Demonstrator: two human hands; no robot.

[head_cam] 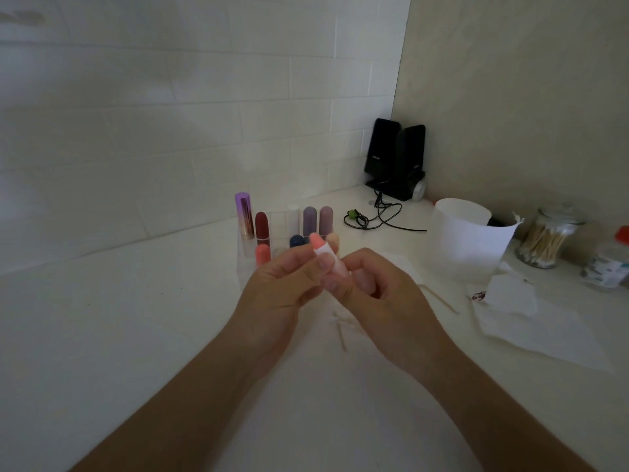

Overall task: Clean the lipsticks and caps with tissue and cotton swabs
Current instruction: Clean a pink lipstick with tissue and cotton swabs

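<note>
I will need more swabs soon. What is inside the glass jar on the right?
The glass jar holds many cotton swabs with wooden sticks, leaning tightly together. Their white tips fill the bottom; whatever might lie beneath them is covered.

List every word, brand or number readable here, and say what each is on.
No text is legible enough to quote.
Speaker: small white logo, too blurred to read.
Bottle: teal print on its label, too blurred to read.
Held lipstick: no print visible.
</note>
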